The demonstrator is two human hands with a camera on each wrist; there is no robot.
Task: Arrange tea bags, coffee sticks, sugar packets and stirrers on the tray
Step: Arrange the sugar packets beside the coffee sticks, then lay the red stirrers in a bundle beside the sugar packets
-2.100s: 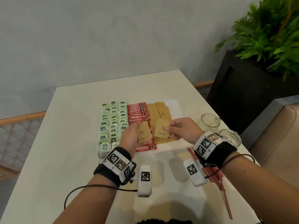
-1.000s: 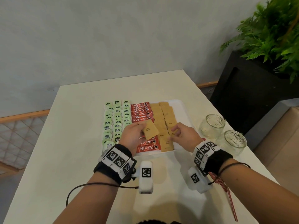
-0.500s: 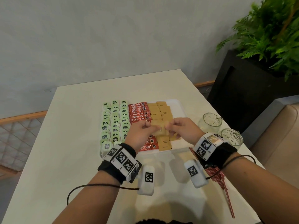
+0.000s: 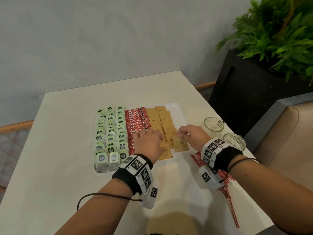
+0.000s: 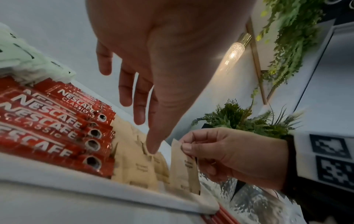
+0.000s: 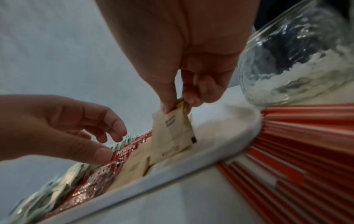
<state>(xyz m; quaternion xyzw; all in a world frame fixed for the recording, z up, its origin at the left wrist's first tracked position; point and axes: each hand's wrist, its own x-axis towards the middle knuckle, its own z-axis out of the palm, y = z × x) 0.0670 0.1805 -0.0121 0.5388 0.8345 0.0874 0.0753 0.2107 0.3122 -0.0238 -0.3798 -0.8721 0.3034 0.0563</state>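
White table (image 4: pixel 50 150); right hand (image 4: pixel 193 136) pinches a sugar packet (image 4: pixel 181 145) — left hand (image 4: pixel 149 141) spread, fingers relaxed, over the tray (image 4: pixel 179 112).

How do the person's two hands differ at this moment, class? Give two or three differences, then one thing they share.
The right hand pinches a brown sugar packet by its top edge; the left hand holds nothing. The right hand's fingers are curled; the left hand's are spread straight, thumb touching the laid packets. Both are over the tray.
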